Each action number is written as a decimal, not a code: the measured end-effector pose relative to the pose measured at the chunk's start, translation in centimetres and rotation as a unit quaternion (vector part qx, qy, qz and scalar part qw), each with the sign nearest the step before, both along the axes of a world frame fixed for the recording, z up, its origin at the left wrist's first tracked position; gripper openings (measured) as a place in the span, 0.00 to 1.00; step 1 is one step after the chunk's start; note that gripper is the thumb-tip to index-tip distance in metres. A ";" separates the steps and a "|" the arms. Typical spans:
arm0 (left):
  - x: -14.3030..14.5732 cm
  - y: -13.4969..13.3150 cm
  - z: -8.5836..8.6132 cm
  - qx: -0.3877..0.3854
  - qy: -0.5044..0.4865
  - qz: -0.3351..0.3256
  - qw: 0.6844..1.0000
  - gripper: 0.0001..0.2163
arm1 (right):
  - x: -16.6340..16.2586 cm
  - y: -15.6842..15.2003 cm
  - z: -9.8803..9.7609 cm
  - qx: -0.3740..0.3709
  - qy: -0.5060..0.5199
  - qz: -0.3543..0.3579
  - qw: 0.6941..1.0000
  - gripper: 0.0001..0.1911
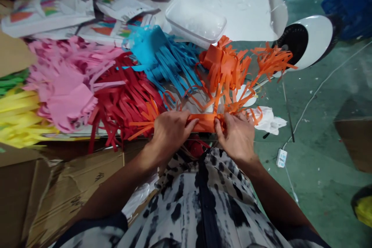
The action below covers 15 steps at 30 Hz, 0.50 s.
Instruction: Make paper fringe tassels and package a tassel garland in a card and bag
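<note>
Between my two hands, at the table's near edge, lies a piece of fringed orange paper [202, 123] with a flat band in its middle. My left hand [171, 128] grips the band's left part, and cut strips poke out beyond its fingers. On the right part, the thumb and fingers of my right hand [236, 133] are pressed together over the paper. Just past my right hand sits a pile of orange fringed paper [225, 66]. Red fringed paper [124, 97] lies left of my left hand, with blue fringed paper [162, 54] behind it.
Pink [68, 93] and yellow fringed paper [19, 114] cover the table's left side. Packaged goods [49, 11] are stacked behind. A clear plastic tub [196, 23] stands at the back. Right of the table are a white-and-black fan [314, 40], a cable and a power strip [281, 158]. Cardboard [78, 190] lies below left.
</note>
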State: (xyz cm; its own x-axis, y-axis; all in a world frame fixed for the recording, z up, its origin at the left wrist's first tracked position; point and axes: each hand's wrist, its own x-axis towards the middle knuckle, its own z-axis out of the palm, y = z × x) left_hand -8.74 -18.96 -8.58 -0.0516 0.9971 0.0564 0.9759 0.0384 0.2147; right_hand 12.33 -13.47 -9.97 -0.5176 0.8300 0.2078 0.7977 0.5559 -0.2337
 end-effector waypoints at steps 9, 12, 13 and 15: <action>2.2 -2.9 -1.5 0.139 -0.037 -0.179 0.973 0.24 | -0.1 0.1 0.2 -0.011 -0.028 0.002 1.000 0.15; 2.7 -3.7 -3.3 0.099 -0.052 -0.222 0.969 0.29 | 0.7 -0.3 0.7 0.013 -0.012 -0.031 0.999 0.13; 2.7 -3.8 -3.6 0.090 -0.052 -0.222 0.970 0.30 | 1.1 -0.6 0.8 0.036 0.004 -0.044 0.998 0.14; 2.7 -4.0 -3.8 0.079 -0.052 -0.219 0.971 0.31 | 2.0 -1.5 1.0 0.085 0.037 -0.032 0.995 0.20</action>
State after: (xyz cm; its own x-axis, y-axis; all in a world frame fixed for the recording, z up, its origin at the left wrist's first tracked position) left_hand -6.06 -22.98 -12.41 0.3624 0.9039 0.2275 0.8638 -0.4173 0.2822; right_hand 14.35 -15.01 -8.97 -0.4429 0.8099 0.3847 0.8166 0.5415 -0.2000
